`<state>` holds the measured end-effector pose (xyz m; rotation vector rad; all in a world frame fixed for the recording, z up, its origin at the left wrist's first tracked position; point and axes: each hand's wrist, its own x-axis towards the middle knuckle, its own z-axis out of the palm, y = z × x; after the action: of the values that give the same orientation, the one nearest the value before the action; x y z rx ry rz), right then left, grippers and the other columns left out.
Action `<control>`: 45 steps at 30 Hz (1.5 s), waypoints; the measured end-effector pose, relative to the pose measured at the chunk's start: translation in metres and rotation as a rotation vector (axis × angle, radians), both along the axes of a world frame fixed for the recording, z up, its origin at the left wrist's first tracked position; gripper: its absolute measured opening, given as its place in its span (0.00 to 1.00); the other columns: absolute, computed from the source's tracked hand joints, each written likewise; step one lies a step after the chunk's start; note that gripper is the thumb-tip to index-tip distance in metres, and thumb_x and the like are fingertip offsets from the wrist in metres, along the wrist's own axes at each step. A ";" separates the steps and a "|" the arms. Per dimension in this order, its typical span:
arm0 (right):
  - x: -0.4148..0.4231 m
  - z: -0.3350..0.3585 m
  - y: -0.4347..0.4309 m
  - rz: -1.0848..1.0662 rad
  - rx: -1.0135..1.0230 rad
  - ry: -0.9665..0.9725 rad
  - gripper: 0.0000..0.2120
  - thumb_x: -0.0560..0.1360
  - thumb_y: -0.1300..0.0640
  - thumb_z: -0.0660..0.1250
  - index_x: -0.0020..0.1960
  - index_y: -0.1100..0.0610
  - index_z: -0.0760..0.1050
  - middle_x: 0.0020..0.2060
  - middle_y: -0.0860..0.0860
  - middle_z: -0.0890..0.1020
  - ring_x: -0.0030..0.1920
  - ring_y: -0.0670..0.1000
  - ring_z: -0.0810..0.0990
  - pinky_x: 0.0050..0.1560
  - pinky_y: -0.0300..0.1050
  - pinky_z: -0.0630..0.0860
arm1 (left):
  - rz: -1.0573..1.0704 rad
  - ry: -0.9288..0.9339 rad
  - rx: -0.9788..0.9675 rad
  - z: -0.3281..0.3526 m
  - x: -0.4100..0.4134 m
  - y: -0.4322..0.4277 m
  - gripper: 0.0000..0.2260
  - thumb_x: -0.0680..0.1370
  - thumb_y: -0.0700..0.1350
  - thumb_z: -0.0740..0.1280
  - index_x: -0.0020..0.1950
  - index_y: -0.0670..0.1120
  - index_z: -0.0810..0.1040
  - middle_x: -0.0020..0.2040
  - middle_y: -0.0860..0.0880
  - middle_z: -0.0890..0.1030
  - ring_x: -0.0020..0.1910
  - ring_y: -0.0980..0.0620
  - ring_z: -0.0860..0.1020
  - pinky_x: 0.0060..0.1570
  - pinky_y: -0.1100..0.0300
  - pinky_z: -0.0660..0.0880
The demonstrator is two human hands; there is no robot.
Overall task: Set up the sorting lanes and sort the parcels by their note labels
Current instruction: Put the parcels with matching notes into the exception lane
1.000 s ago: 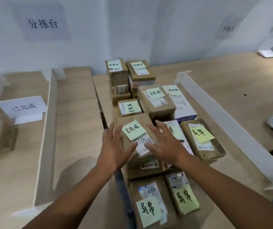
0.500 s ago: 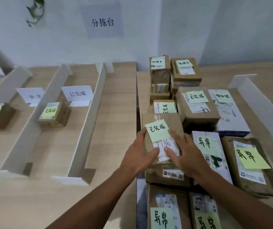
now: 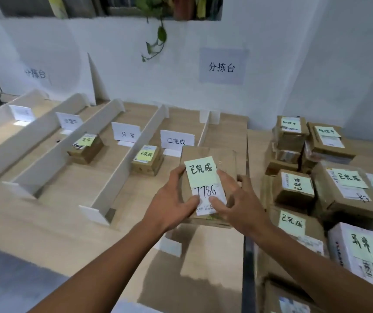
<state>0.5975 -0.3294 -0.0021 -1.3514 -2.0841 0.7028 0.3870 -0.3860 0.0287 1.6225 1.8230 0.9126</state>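
While raised over the worktop [image 3: 56, 222] near its right edge, just before the lane sign [image 3: 177, 140], gripped from both sides: parcel [image 3: 226, 161] with green note [image 3: 201, 169]. Curled round its left edge, left hand [image 3: 169, 204]; round its right edge, right hand [image 3: 242, 204]; both thumbs pressing white label [image 3: 205, 192].

this was a parcel sorting station — a pale paper wall sign [image 3: 222, 66] read 分拣台, white board dividers [image 3: 126, 161] split the light wooden tabletop [image 3: 45, 222] into labelled lanes, and brown cardboard parcels with green sticky notes [image 3: 339, 206] sat stacked alongside.
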 end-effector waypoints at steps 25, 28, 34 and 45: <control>-0.323 -0.185 0.101 -0.053 -0.312 -0.048 0.38 0.71 0.29 0.62 0.75 0.30 0.49 0.62 0.43 0.58 0.62 0.51 0.76 0.56 0.48 0.82 | -0.064 -0.034 -0.302 -0.180 -0.310 0.119 0.36 0.77 0.51 0.69 0.80 0.56 0.53 0.75 0.54 0.67 0.68 0.54 0.72 0.60 0.59 0.76; -0.335 -0.205 0.107 -0.044 -0.328 -0.084 0.39 0.71 0.28 0.62 0.77 0.32 0.49 0.66 0.46 0.58 0.64 0.52 0.73 0.61 0.48 0.80 | 0.004 -0.021 -0.368 -0.199 -0.312 0.128 0.38 0.78 0.49 0.70 0.81 0.55 0.51 0.77 0.51 0.65 0.70 0.52 0.71 0.61 0.59 0.76; -0.348 -0.230 0.105 -0.061 -0.354 -0.145 0.40 0.72 0.32 0.67 0.77 0.33 0.50 0.64 0.48 0.60 0.62 0.54 0.73 0.61 0.52 0.79 | 0.025 0.065 -0.459 -0.223 -0.312 0.131 0.42 0.79 0.49 0.68 0.84 0.49 0.43 0.80 0.46 0.57 0.75 0.46 0.65 0.68 0.51 0.69; -0.256 -0.092 0.056 -0.288 -0.054 -0.196 0.35 0.78 0.32 0.58 0.80 0.35 0.47 0.77 0.48 0.57 0.76 0.54 0.61 0.71 0.54 0.70 | -0.299 0.163 -0.168 -0.128 -0.231 0.141 0.35 0.80 0.46 0.68 0.82 0.44 0.54 0.83 0.43 0.55 0.81 0.43 0.52 0.79 0.44 0.53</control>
<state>0.3417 -0.2731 -0.0937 -1.7682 -1.9683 0.5249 0.1559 -0.2452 -0.0996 1.8403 1.6485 0.4962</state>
